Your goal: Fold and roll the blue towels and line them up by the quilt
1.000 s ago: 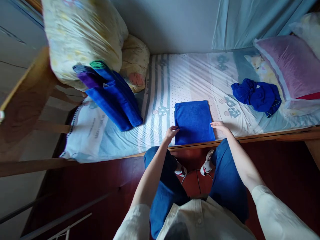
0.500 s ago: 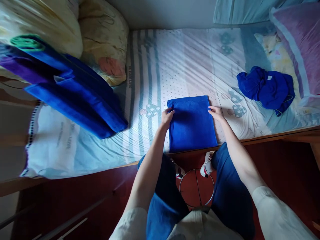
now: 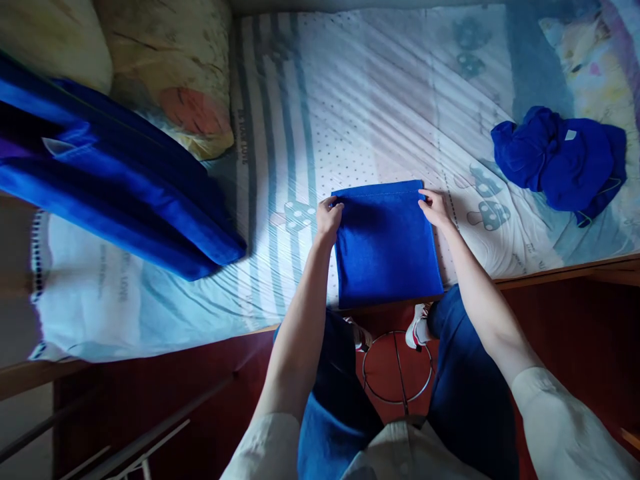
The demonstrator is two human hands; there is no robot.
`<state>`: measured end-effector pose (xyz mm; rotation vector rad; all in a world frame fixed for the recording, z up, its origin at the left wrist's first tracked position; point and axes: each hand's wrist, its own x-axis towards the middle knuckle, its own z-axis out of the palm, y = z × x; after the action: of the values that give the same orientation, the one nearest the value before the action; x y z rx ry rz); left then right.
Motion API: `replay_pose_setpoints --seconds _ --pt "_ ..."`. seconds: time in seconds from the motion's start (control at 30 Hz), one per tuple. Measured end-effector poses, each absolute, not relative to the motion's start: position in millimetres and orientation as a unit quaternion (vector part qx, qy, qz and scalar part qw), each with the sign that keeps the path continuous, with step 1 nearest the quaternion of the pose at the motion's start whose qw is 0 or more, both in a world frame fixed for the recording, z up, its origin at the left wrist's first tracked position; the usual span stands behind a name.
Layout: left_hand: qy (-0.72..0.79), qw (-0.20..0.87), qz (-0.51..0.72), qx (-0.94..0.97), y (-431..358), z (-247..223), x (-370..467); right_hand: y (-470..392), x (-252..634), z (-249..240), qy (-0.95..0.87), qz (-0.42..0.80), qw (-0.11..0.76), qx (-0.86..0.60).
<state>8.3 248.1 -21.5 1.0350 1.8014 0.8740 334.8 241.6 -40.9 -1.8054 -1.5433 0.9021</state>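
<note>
A flat, nearly square piece of blue cloth lies at the bed's front edge, with a stitched hem along its far side. My left hand pinches its far left corner between thumb and fingers. At the far right corner, my right hand grips the side edge the same way. Farther right rests a crumpled blue cloth with a small white tag, apart from both hands. Folded blue cloths are stacked on the left, beyond my reach at this moment.
The bed has a striped, mushroom-print sheet. Yellowish pillows stand at the back left, and a cat-print cloth lies at the far right. Below the wooden bed edge, a metal ring sits on the red floor between my feet.
Both hands have slid slightly up along the cloth's sides to its far corners. The view has tilted down and closer; the blue cloth stays flat.
</note>
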Motion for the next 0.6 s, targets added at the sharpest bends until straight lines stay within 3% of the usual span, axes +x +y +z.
replay_pose_setpoints --seconds 0.6 --pt "0.741 0.319 0.313 0.501 261 -15 -7 255 338 -49 -0.581 0.312 0.325 -0.678"
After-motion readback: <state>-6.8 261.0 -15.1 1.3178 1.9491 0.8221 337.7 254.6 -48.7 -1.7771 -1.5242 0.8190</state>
